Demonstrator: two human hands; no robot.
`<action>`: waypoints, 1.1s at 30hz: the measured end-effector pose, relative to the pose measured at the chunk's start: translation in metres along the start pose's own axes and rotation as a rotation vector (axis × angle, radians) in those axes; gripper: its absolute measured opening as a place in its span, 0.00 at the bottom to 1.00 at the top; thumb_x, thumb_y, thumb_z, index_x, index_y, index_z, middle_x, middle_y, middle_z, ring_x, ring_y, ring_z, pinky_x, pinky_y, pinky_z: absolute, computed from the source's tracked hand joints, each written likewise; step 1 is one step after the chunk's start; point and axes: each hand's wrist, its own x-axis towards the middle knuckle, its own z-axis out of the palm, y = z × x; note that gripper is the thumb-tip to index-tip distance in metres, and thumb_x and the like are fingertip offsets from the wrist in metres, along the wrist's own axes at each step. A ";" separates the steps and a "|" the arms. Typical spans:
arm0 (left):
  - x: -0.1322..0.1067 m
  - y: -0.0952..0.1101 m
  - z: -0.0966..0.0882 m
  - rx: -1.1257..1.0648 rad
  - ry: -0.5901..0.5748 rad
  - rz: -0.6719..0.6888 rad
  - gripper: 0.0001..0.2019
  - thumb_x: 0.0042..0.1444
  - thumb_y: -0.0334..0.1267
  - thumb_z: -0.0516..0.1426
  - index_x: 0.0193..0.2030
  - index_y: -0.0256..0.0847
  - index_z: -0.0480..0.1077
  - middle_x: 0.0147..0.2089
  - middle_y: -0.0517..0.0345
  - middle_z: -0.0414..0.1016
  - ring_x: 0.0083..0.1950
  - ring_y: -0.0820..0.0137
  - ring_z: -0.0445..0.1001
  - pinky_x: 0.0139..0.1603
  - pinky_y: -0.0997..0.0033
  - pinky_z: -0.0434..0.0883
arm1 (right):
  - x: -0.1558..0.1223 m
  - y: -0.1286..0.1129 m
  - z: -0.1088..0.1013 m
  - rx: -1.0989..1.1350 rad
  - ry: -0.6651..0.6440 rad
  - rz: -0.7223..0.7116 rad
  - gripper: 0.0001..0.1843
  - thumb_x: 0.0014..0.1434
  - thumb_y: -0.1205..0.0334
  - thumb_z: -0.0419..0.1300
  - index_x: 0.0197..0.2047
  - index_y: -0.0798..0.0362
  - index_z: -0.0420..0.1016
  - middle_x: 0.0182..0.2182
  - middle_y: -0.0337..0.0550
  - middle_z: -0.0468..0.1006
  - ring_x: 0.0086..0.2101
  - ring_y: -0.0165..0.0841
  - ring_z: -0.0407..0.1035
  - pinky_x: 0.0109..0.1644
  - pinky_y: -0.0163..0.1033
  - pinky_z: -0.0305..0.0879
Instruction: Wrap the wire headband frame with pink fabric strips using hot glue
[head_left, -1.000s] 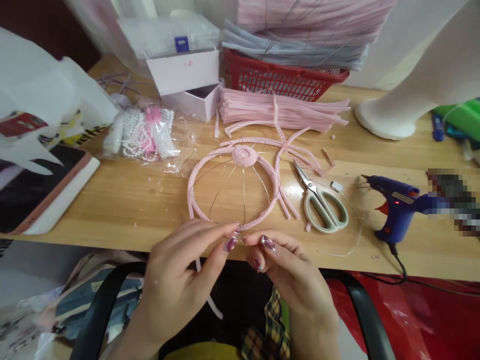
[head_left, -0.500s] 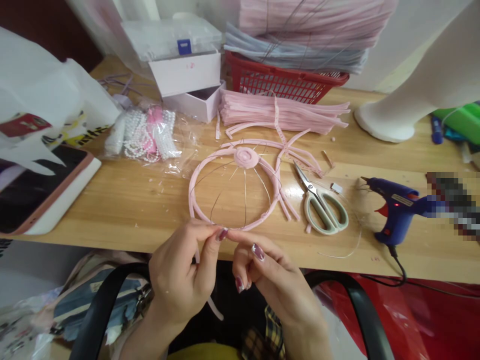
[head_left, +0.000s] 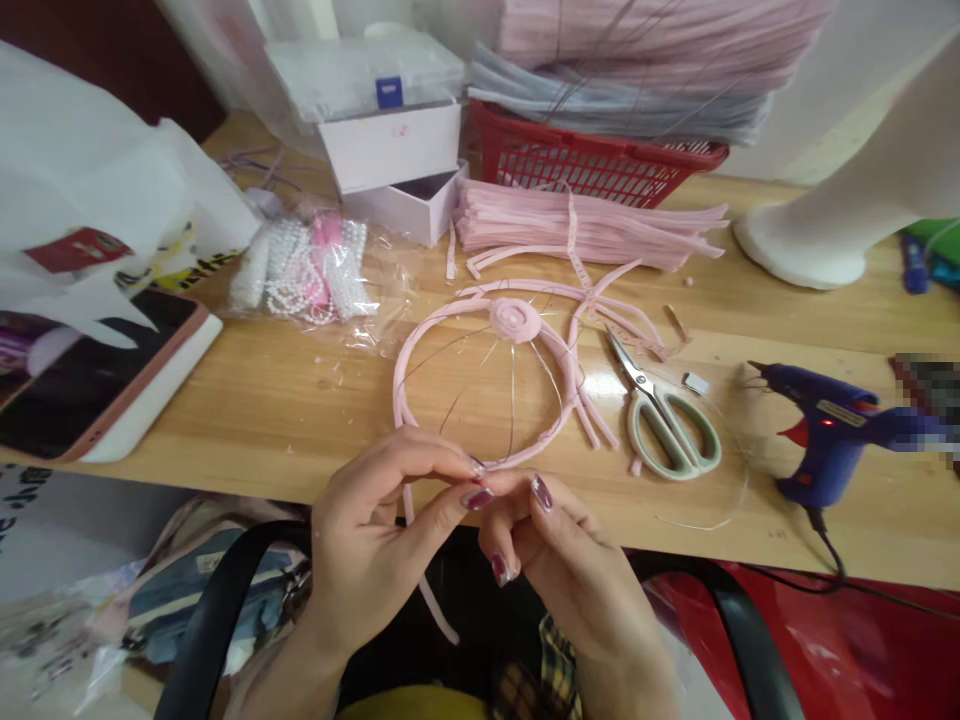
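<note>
A pink ring (head_left: 409,352) wrapped in soft strip lies on the wooden table (head_left: 262,410), with thin wires running from its near rim to a pink coiled disc (head_left: 514,318) at its far side. My left hand (head_left: 375,540) pinches the ring's near edge between thumb and fingers. My right hand (head_left: 559,560) meets it there, fingertips pinched on the same spot where a wire ends. A loose pink strip (head_left: 439,610) hangs below the hands over my lap.
Green-handled scissors (head_left: 671,430) lie right of the ring, a blue glue gun (head_left: 832,430) further right. Behind are a bundle of pink strips (head_left: 585,225), a red basket (head_left: 592,160), white boxes (head_left: 390,140), a bag of pearls (head_left: 307,265), a phone (head_left: 90,380) at left and a white mannequin base (head_left: 810,250).
The view has drifted slightly, shifting everything rightward. My fingers have worked along the ring's near edge, staying pinched together on it.
</note>
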 end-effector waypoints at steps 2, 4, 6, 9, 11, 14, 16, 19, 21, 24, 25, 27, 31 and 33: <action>0.002 -0.003 0.005 -0.147 0.039 -0.012 0.07 0.55 0.27 0.66 0.36 0.44 0.77 0.34 0.62 0.79 0.37 0.74 0.78 0.39 0.78 0.76 | 0.000 0.003 0.001 0.036 -0.024 0.004 0.18 0.71 0.50 0.55 0.49 0.48 0.83 0.22 0.35 0.70 0.25 0.24 0.63 0.33 0.29 0.59; 0.005 -0.006 0.006 -0.238 0.056 -0.036 0.07 0.53 0.26 0.67 0.34 0.43 0.78 0.32 0.63 0.78 0.35 0.75 0.77 0.38 0.79 0.75 | 0.001 0.007 0.001 0.070 -0.039 0.006 0.18 0.71 0.51 0.54 0.50 0.48 0.82 0.22 0.34 0.68 0.24 0.24 0.61 0.33 0.29 0.59; 0.007 -0.008 0.005 -0.274 0.059 -0.039 0.08 0.52 0.26 0.68 0.33 0.43 0.78 0.32 0.63 0.78 0.35 0.75 0.77 0.38 0.80 0.75 | 0.001 0.010 0.000 0.100 -0.051 0.007 0.18 0.72 0.51 0.53 0.51 0.48 0.82 0.21 0.34 0.66 0.23 0.24 0.59 0.32 0.29 0.58; 0.008 -0.008 0.003 -0.252 0.052 -0.028 0.07 0.53 0.27 0.68 0.31 0.42 0.77 0.31 0.63 0.77 0.34 0.75 0.77 0.37 0.79 0.75 | 0.002 0.013 -0.001 0.127 -0.070 0.007 0.18 0.72 0.52 0.52 0.52 0.48 0.81 0.21 0.33 0.65 0.23 0.24 0.58 0.32 0.29 0.58; 0.007 -0.008 0.003 -0.213 0.055 -0.006 0.06 0.54 0.28 0.67 0.31 0.42 0.76 0.30 0.63 0.77 0.33 0.75 0.76 0.36 0.78 0.75 | 0.002 0.014 -0.001 0.133 -0.078 0.009 0.18 0.72 0.53 0.52 0.52 0.49 0.81 0.22 0.33 0.64 0.23 0.24 0.57 0.32 0.30 0.58; 0.005 -0.007 0.005 -0.124 0.083 0.045 0.07 0.55 0.31 0.67 0.30 0.41 0.74 0.30 0.63 0.76 0.32 0.74 0.75 0.35 0.77 0.74 | 0.001 0.014 0.000 0.160 -0.083 0.011 0.19 0.73 0.53 0.51 0.52 0.49 0.81 0.21 0.33 0.63 0.23 0.24 0.56 0.31 0.30 0.57; 0.004 -0.006 0.006 -0.053 0.113 0.097 0.07 0.56 0.31 0.66 0.31 0.42 0.73 0.29 0.63 0.75 0.32 0.74 0.74 0.34 0.76 0.73 | 0.001 0.015 0.002 0.194 -0.086 0.012 0.19 0.73 0.53 0.51 0.52 0.48 0.81 0.21 0.32 0.61 0.22 0.24 0.54 0.31 0.30 0.56; 0.003 -0.005 0.008 0.052 0.131 0.191 0.07 0.58 0.30 0.65 0.32 0.41 0.72 0.31 0.63 0.76 0.34 0.74 0.75 0.35 0.74 0.73 | 0.001 0.017 0.006 0.245 -0.080 0.014 0.18 0.72 0.52 0.52 0.51 0.47 0.81 0.21 0.32 0.60 0.22 0.24 0.52 0.30 0.30 0.55; 0.003 -0.003 0.008 0.095 0.126 0.232 0.07 0.59 0.29 0.64 0.32 0.41 0.72 0.32 0.63 0.77 0.35 0.74 0.75 0.36 0.74 0.73 | 0.001 0.017 0.009 0.271 -0.069 0.016 0.17 0.72 0.52 0.53 0.50 0.47 0.82 0.20 0.31 0.59 0.22 0.24 0.52 0.30 0.30 0.55; 0.002 -0.003 0.006 0.114 0.117 0.264 0.07 0.59 0.27 0.64 0.32 0.40 0.71 0.33 0.63 0.77 0.35 0.75 0.76 0.36 0.75 0.73 | 0.002 0.017 0.012 0.313 -0.073 0.021 0.17 0.71 0.51 0.55 0.50 0.47 0.82 0.19 0.31 0.58 0.21 0.24 0.50 0.30 0.30 0.55; 0.002 -0.003 0.006 0.121 0.117 0.270 0.08 0.58 0.27 0.64 0.32 0.40 0.71 0.33 0.63 0.77 0.36 0.75 0.76 0.36 0.74 0.73 | 0.002 0.016 0.013 0.334 -0.079 0.021 0.17 0.71 0.51 0.55 0.49 0.48 0.83 0.19 0.30 0.57 0.21 0.24 0.49 0.29 0.30 0.55; 0.001 -0.004 0.006 0.150 0.129 0.280 0.08 0.58 0.26 0.65 0.32 0.40 0.72 0.34 0.62 0.76 0.36 0.74 0.76 0.36 0.74 0.73 | 0.003 0.014 0.015 0.394 -0.096 0.031 0.15 0.70 0.52 0.56 0.49 0.47 0.83 0.19 0.29 0.56 0.20 0.23 0.48 0.28 0.29 0.55; -0.003 -0.008 0.005 0.189 0.170 0.278 0.07 0.58 0.28 0.65 0.31 0.41 0.73 0.38 0.59 0.77 0.36 0.72 0.77 0.36 0.70 0.77 | 0.004 0.009 0.015 0.492 -0.111 0.050 0.13 0.70 0.53 0.57 0.48 0.44 0.83 0.18 0.29 0.54 0.20 0.23 0.46 0.27 0.27 0.53; -0.004 -0.010 0.003 0.145 0.197 0.274 0.08 0.56 0.24 0.64 0.32 0.41 0.74 0.40 0.58 0.81 0.37 0.71 0.80 0.34 0.71 0.79 | 0.004 0.007 0.013 0.481 -0.090 0.045 0.12 0.69 0.53 0.58 0.47 0.44 0.83 0.18 0.29 0.54 0.20 0.23 0.45 0.28 0.27 0.53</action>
